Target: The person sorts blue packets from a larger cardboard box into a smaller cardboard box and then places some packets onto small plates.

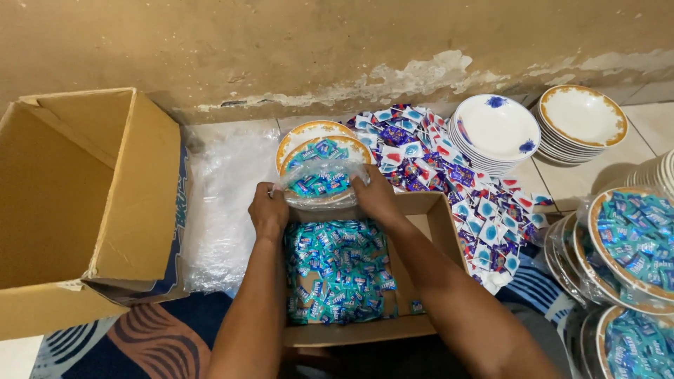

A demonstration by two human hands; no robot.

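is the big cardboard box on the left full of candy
No, the big cardboard box lies open on its side and its inside shows only bare cardboard.

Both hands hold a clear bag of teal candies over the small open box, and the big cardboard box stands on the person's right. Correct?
Not quite. The head view shows the big cardboard box on the person's left. The rest stands: left hand and right hand hold the clear bag of teal candies over the small open box.

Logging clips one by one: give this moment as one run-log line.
left hand: grips bag | right hand: grips bag | bag: clear, candies on plate inside | below: box of candies
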